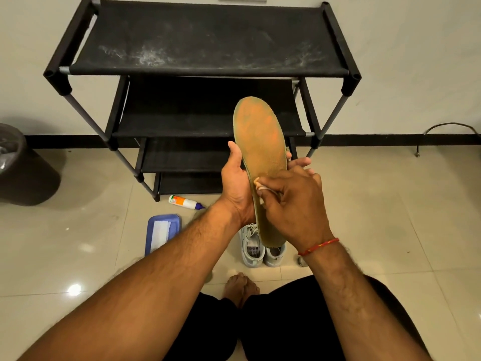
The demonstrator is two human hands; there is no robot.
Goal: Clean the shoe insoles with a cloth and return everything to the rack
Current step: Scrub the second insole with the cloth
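Head: insole (260, 136) over rack (208, 40), shoes (251, 247) beneath

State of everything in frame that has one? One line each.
insole: held upright off the floor, surface stained
left grip: holds the insole by its edge
right grip: pinches cloth against the insole's lower part
shoes: upright on the floor, side by side
bottle: lying on its side, purple cap on
tray: on the floor, white sheet inside
rack: standing, top shelf dusty
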